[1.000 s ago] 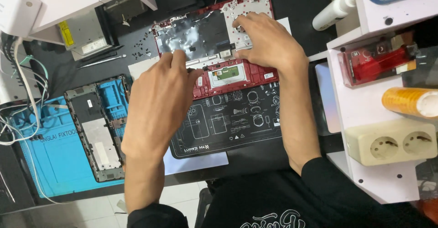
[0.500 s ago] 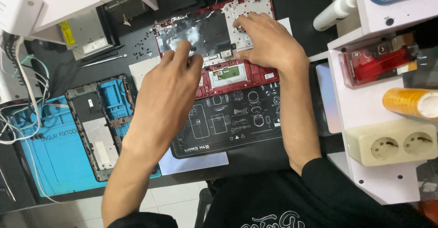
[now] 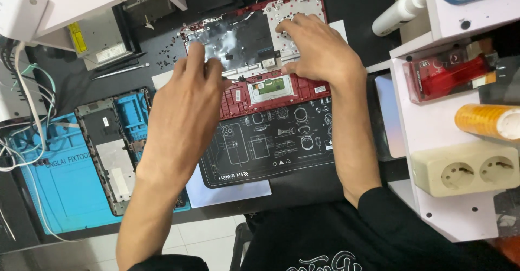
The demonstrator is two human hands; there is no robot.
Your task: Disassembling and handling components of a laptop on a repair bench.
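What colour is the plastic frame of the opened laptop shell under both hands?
Dark red, seen best in the head view: the opened laptop shell.

Head view: both hands lay on an opened red laptop base (image 3: pixel 254 49) at twelve o'clock, the left hand (image 3: pixel 181 108) with fingertips at its left edge over the dark foil sheet, the right hand (image 3: pixel 319 49) spread flat on the pale metal plate at its upper right. Below it, toward six o'clock, lay a black printed work mat (image 3: pixel 271 146); at nine o'clock a blue repair mat (image 3: pixel 59 184) carried a dismantled grey panel (image 3: pixel 111 157). At three o'clock a white shelf (image 3: pixel 433 124) held a red lighter (image 3: pixel 447 76), an orange tape roll (image 3: pixel 487 120) and a cream double socket (image 3: pixel 468 168).
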